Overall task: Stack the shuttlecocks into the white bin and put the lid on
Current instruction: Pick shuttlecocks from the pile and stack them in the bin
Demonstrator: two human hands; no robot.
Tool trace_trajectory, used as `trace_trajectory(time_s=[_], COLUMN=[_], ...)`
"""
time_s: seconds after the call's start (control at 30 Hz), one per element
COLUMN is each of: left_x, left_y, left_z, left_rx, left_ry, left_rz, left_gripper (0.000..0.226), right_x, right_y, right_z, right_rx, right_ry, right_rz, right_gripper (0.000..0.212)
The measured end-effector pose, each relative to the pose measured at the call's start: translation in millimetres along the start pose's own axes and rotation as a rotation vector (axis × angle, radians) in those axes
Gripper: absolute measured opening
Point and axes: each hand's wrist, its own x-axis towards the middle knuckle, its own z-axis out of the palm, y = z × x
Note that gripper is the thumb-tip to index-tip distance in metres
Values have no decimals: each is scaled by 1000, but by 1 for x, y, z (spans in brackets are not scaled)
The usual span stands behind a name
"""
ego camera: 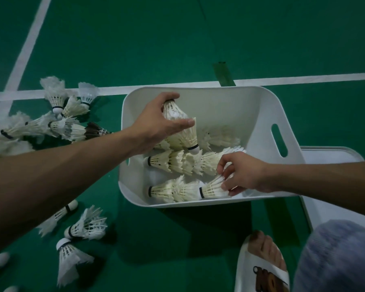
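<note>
The white bin [270, 114] stands on the green court floor, with several rows of nested white shuttlecocks [177, 163] lying on its bottom. My left hand [156, 121] is over the bin's left part, shut on a stack of shuttlecocks [183, 131] that points cork-down to the right. My right hand [242, 175] reaches in from the right and pinches the feathers of a shuttlecock [213, 189] in the nearest row. The white lid [333, 157] lies flat on the floor at the right, partly under the bin and my arm.
Loose shuttlecocks lie in a pile [57, 123] left of the bin and scattered [80, 232] near the lower left. My foot in a white slipper [261, 264] and my knee [337, 258] are at the lower right. White court lines [114, 89] cross behind the bin.
</note>
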Motion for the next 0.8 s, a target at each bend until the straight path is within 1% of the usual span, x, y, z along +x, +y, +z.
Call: trace_trajectory(time_s=[0.13,0.27,0.43,0.63,0.73,0.8], left_x=[1,1,3,-2,-5,-7], left_y=[1,1,-1,-1,0,2], left_z=[3,8,10,9,10,11], left_rx=[103,135,146,152,46,-31], left_ry=[-30,-50,-66,-88,-120,-140], left_rz=[71,88,105,103,17,-24], left_gripper=[77,77,77,75,70,63], right_x=[10,22,32,32,23,15], right_y=[0,-4,-8,-9,-14,-20], right_z=[14,32,45,41,29,17], right_rx=[82,148,131,-1,-135,-234], right_ry=[-13,9,43,30,-48,-100], right_rz=[22,62,76,42,44,34], right_gripper=[34,38,45,43,36,36])
